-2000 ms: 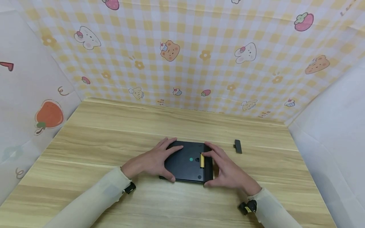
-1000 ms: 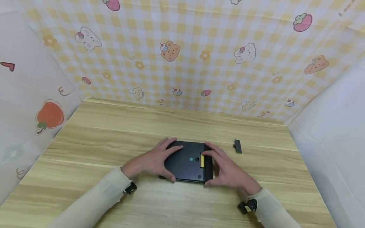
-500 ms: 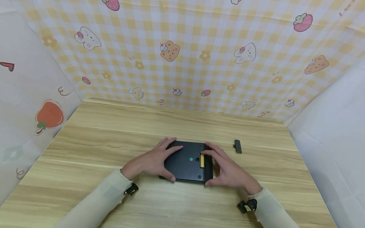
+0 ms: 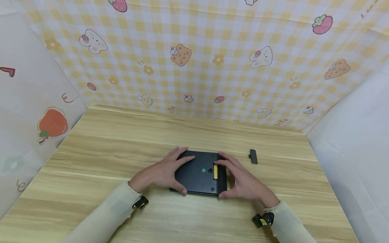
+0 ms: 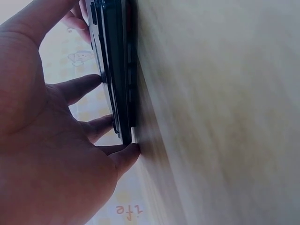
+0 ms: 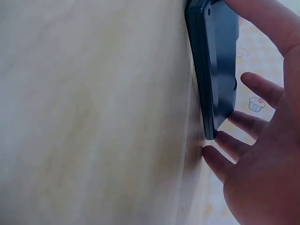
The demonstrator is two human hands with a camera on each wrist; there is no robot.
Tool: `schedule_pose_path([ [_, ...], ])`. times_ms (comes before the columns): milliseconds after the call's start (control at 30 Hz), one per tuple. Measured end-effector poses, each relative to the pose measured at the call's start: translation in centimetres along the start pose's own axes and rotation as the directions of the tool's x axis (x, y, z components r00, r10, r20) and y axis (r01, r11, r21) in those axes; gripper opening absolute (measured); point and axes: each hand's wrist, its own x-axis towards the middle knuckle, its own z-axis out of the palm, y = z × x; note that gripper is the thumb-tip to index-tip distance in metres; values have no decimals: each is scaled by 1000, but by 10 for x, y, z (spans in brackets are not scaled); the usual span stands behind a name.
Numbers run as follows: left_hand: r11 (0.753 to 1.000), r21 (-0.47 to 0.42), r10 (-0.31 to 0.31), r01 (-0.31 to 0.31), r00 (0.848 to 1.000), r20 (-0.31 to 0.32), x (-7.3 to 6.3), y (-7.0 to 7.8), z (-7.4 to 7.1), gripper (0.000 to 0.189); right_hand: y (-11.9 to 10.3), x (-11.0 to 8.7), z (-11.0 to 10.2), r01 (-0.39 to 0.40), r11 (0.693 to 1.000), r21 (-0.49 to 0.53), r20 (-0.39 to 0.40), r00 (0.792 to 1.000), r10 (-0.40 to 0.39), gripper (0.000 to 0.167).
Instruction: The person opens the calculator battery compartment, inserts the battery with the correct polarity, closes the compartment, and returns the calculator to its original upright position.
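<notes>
A black calculator (image 4: 197, 180) lies face down on the table, its battery slot uncovered. In that slot sits a yellow battery (image 4: 215, 172). My left hand (image 4: 164, 172) spans the calculator's left end, thumb on the near edge, fingers over the back and far edge. The right end is held by my right hand (image 4: 243, 182), its thumb at the near edge and a finger at the far edge. My right index fingertip is at the battery's far end. The small black battery cover (image 4: 253, 156) lies apart, to the right. In both wrist views the calculator (image 5: 112, 70) appears edge-on.
The wood-grain table (image 4: 188, 219) carries everything. Behind it hangs a yellow checked cloth (image 4: 200, 77), with white cloth (image 4: 355, 152) along the right side and more on the left. A small black device (image 4: 264, 220) is strapped to each wrist.
My left wrist has shifted slightly to the right. Both hands keep their places on the calculator, and the battery cover lies where it was.
</notes>
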Motion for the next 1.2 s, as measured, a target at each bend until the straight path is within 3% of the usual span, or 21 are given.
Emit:
schedule_pose_path([
  [500, 1000, -3, -6, 6, 1000, -2, 1, 0, 1, 111, 2, 2, -2, -10, 998, 58, -7, 1000, 11, 101],
  [1000, 1000, -16, -6, 6, 1000, -8, 0, 0, 0, 110, 6, 8, -6, -36, 999, 37, -39, 999, 37, 93],
  [1200, 1000, -9, -6, 6, 1000, -7, 2, 0, 0, 110, 5, 10, -9, -50, 995, 87, -57, 997, 55, 89],
])
